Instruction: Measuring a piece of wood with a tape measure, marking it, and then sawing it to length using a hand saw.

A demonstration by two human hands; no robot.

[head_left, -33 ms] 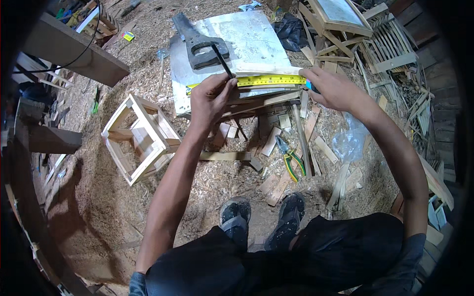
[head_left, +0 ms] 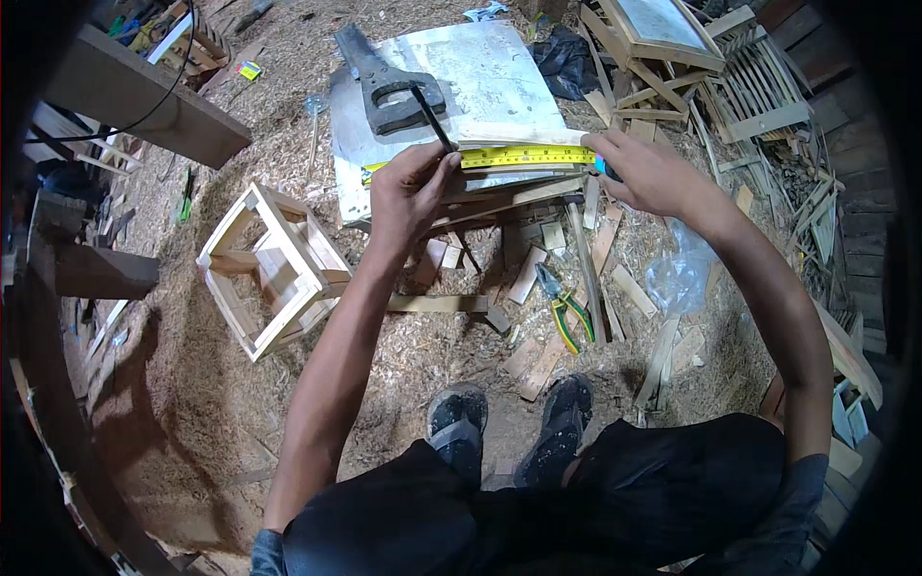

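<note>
**Tape measure (head_left: 528, 156) was stretched between both hands**

Head view: left hand (head_left: 411, 187) was closed, thumb against fingers, on a dark slim stick (head_left: 431, 113) that slanted up and leftward out of the fist. Same hand sat over the yellow blade, whose end stuck out just left of it (finger contact with the blade: hidden, couldn't tell). Right hand (head_left: 645, 173) was curled around the blue-and-dark tape case, fingertips at the right end of a pale wood strip (head_left: 523, 134). Blade ran along the near side of that strip, at the near edge of a grey-white board (head_left: 490, 72).

Pose: both forearms came up from the lower edge; left fairly straight, right elbow bowed outward. Hands level, well apart, backs showing.

Count: one tape, one stick, one dark-handled saw (head_left: 403, 98) on the board, one pair of pliers (head_left: 558, 305) with green-yellow handles on the floor, one box-shaped wooden frame (head_left: 305, 278) beside the left forearm, two feet in sandals. Wood offcuts (head_left: 527, 276) near the pliers: several, too jumbled for a firm number.
</note>
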